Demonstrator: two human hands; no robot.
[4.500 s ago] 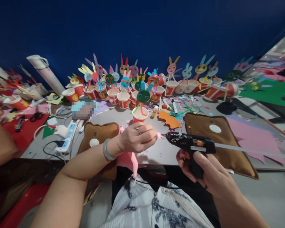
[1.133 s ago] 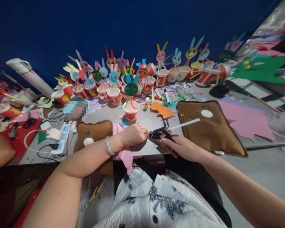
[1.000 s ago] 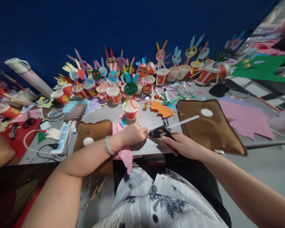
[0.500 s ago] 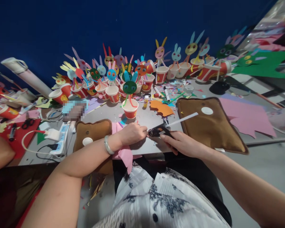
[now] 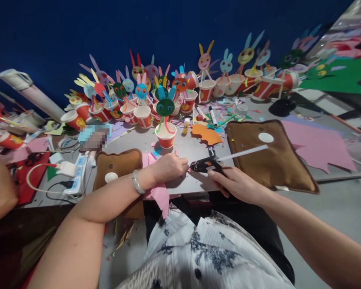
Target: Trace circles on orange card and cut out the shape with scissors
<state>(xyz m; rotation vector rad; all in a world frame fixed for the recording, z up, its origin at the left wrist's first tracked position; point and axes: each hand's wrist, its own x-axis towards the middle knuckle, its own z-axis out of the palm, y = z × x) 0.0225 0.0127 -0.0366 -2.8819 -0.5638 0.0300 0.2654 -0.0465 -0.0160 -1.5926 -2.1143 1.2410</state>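
My right hand (image 5: 233, 180) is closed round the handle of a black hot glue gun (image 5: 209, 164), from whose back a long white glue stick (image 5: 243, 152) sticks out. The gun's nozzle points left and lies close to the fingertips of my left hand (image 5: 171, 167). My left fingers are pinched together just above the table; what they hold is too small to make out. Behind my hands stands a red and white paper cup (image 5: 165, 138) bearing a green paper bunny head (image 5: 165, 107) with blue ears. Pink paper (image 5: 159, 196) lies under my left wrist.
Brown cushion-like pads (image 5: 258, 160) lie on both sides. Many cups with paper bunnies (image 5: 142, 114) line the wall. An orange paper piece (image 5: 207, 134), a small glue bottle (image 5: 185, 126) and markers are ahead. A power strip (image 5: 79, 172) sits left, near another person's arm (image 5: 0, 184).
The glue gun in my right hand has moved slightly right, its nozzle now a little away from my left fingertips. My left hand keeps its pinch. The view has shifted slightly.
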